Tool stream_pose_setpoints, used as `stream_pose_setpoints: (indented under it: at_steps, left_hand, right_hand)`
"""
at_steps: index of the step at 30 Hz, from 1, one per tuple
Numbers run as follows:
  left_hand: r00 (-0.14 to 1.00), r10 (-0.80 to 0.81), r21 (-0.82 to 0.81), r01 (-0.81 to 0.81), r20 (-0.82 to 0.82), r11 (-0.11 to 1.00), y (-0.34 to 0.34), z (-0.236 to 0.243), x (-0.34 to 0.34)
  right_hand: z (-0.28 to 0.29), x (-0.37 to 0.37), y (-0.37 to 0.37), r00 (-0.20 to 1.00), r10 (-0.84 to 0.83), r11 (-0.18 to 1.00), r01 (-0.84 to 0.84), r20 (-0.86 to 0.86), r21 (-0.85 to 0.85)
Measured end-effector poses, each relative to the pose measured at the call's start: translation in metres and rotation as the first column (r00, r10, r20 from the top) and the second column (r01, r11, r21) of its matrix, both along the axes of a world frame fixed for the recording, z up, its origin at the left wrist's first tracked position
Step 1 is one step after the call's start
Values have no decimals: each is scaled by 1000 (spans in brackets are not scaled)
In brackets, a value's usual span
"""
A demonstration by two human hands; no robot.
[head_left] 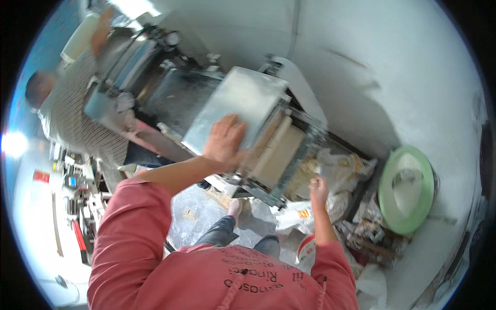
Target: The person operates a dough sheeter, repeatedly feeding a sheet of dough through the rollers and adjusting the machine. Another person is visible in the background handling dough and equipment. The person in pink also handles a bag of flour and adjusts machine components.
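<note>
My left hand (226, 140) lies flat on a pale metal cover plate (243, 95), its fingers stretched out. The plate tops a roller machine that looks dusted with flour. Beside my palm, the machine's right end has a broad cream-coloured surface (279, 152), either a roller or a sheet of dough; I cannot tell which. To the right of that end, my right hand (319, 190) is closed, held low over a white plastic sack (338, 168). Something small and whitish shows at its fingertips, too blurred to name. Crumbly beige stuff (305, 178) lies by the sack.
Another person (77, 111) in a grey knitted top stands at the machine's far left end. A green-rimmed basin (405, 191) leans at the wall on the right. Packages (369, 235) lie below it. A white tub with a red rim (307, 249) stands near my legs.
</note>
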State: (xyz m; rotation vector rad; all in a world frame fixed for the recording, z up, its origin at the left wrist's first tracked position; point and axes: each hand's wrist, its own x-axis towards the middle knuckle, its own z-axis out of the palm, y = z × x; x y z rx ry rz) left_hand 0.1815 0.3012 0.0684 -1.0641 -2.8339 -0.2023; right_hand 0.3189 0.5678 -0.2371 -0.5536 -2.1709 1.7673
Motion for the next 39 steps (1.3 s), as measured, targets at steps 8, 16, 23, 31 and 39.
stream_pose_setpoints:
  at_steps: [8,16,23,31,39]
  left_hand:
    - [840,-512,-587,508,176,630,78,-7,-20]
    - [797,-514,-748,544,318,381,98,-52,-40]
    - [914,-330,-791,378,236,481,123,-103,-34]
    - [952,-219,-842,293,214,453,135,-84,-34]
    - [966,-222,-633,255,132,731,117,-39,-40]
  right_hand:
    - [77,-105,-123,724,377,399,-689,577,604]
    - [53,-91,-106,879,429,446,-405,206,798]
    - [76,-99,-117,879,423,664,-467,222,584]
    - [130,-101,-126,830,368,484,-556,419,676]
    - [76,-118,-134,904,348,608,-419,249,674]
